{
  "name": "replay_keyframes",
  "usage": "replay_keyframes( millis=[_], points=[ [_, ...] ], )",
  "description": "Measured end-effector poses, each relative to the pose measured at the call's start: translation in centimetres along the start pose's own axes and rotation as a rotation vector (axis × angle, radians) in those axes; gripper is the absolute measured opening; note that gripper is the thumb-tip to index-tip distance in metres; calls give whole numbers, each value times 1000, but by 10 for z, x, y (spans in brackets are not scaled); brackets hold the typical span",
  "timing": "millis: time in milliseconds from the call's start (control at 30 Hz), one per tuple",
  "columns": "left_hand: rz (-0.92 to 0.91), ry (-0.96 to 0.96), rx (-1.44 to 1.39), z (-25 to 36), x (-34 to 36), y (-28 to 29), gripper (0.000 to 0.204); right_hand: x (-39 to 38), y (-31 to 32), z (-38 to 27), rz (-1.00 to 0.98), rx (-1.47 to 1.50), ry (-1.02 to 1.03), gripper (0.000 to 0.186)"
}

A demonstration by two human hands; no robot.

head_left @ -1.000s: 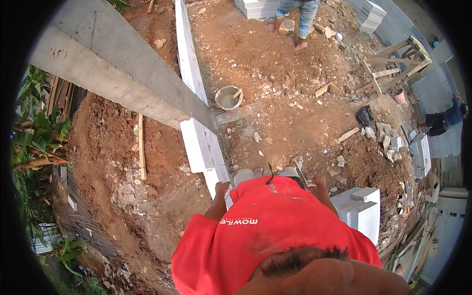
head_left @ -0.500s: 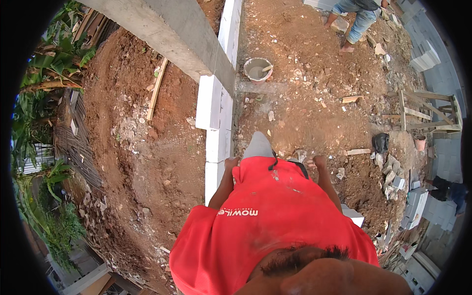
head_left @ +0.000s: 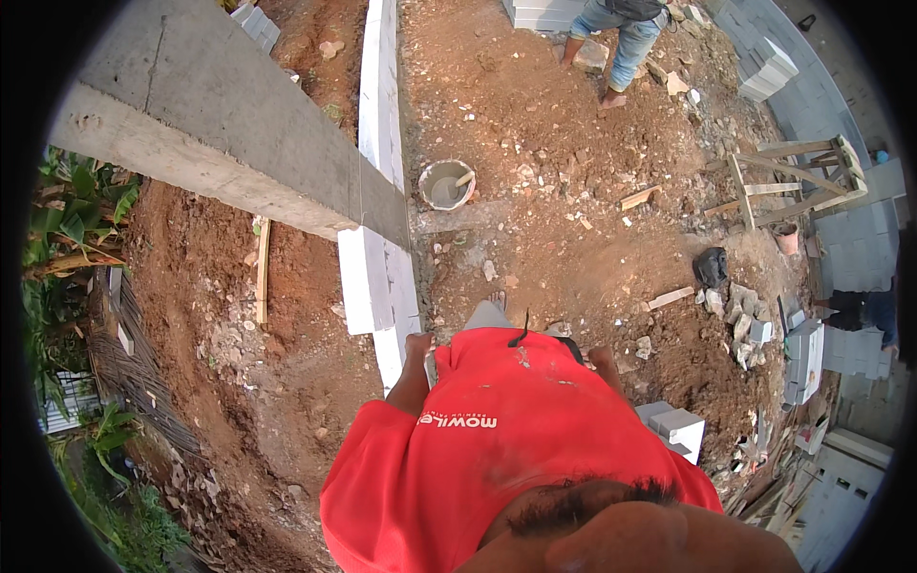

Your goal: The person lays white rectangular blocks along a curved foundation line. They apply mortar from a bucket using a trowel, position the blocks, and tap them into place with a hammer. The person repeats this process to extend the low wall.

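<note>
My left hand hangs low at my side, close to the low wall of white blocks, and nothing shows in it. On the other side, my right hand hangs beside my hip, partly covered by my red shirt. The fingers of both hands point down and are too small to make out. Ahead on the soil stands a bucket with grey mix and a light-coloured handle inside. One white block sits higher on the wall, against a concrete column.
Stones and wood scraps litter the soil. To the right are a wooden trestle, a black bag and stacked blocks. Loose blocks lie by my right side. Another person's legs show at the far end.
I have moved forward along the wall; the bucket, column and trestle appear nearer. A foot of mine now shows in front. Both hands still hang at my sides.
</note>
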State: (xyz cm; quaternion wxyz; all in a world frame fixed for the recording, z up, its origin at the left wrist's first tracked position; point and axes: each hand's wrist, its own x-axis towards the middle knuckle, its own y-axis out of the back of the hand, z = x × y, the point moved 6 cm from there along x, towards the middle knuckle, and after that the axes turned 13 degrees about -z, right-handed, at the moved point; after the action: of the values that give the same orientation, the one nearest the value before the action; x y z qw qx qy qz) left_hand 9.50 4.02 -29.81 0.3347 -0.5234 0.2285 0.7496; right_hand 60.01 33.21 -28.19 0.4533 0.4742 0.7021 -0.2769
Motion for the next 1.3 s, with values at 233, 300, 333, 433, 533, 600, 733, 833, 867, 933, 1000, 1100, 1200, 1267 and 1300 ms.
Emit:
replay_keyframes(
  millis=[233,300,333,433,533,600,733,833,867,933,1000,1100,1200,1267,1300],
  points=[
    [17,-423,257,214,81,-69,29,113,62,-4,80,-315,31,24],
    [167,-459,390,257,61,-116,39,104,97,-20,370,-547,14,16],
    [34,-520,325,283,65,-152,36,105,126,-48,587,-655,21,15],
    [63,-605,208,305,44,-29,27,97,-65,-132,36,-1832,378,13],
    [136,-509,253,300,67,-72,30,96,10,-167,119,-1346,311,20],
    [292,-426,241,274,70,-21,33,117,-11,-181,59,-772,211,22],
    [-50,-348,-87,225,121,-92,24,194,105,-244,330,-914,303,18],
    [167,-106,-173,140,58,-46,22,193,19,-243,23,-368,89,20],
    [225,-30,-192,118,46,-54,24,191,11,-260,-15,-323,64,20],
    [191,62,-348,82,38,-73,30,192,0,-303,-69,-292,41,21],
    [175,67,-433,69,40,-113,35,200,-2,-356,-93,-302,38,23],
    [280,16,-604,45,41,-121,40,217,-47,-421,-229,-411,81,23],
    [295,68,-314,52,40,-138,60,248,-84,-459,-303,-491,98,21],
    [289,-39,-5,101,111,-172,71,313,-55,-534,-405,-836,395,23],
    [245,-116,170,163,140,-219,77,328,-4,-580,-384,-1030,575,25]
  ],
)
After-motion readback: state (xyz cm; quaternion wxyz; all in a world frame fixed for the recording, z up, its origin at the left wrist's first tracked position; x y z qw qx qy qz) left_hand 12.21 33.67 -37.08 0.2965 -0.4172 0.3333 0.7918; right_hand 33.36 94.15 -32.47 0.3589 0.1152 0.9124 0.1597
